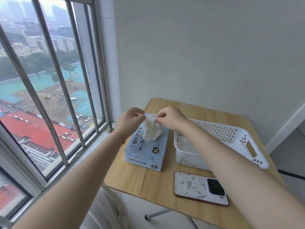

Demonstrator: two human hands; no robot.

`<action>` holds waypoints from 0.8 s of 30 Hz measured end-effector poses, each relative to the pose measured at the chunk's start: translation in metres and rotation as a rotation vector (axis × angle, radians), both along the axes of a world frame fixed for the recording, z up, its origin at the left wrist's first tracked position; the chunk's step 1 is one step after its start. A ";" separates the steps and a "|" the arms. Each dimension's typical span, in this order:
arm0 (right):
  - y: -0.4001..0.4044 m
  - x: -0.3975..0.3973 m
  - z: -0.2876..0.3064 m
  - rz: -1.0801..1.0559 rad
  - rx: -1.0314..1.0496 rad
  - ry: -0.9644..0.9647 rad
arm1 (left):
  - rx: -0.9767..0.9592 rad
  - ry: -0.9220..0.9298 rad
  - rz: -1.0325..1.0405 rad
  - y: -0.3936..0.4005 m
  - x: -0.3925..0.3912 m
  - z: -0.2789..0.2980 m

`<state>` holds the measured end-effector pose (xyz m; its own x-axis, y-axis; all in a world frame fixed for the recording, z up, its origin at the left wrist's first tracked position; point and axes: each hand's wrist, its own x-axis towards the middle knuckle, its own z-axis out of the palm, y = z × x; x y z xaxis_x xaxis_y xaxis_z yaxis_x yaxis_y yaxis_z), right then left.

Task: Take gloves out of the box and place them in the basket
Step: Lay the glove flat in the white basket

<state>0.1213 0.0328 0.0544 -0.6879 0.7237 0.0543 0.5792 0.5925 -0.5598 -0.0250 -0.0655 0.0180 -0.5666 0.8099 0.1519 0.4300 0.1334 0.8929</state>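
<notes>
Wooden table (194, 111) by barred window (54, 90), plain wall (206, 47) behind.

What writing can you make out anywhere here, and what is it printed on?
"丁腈防护手套": top of the blue glove box, and again on its front face.
"XL": black badge on the box top, and another on the front face.
Small line under the top title and the logo at the box corner: too small to read.
Phone case: faint print, unreadable.
</notes>
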 end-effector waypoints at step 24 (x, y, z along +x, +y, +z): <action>-0.007 0.005 0.010 -0.034 -0.188 0.075 | -0.133 -0.362 -0.011 -0.002 0.010 0.028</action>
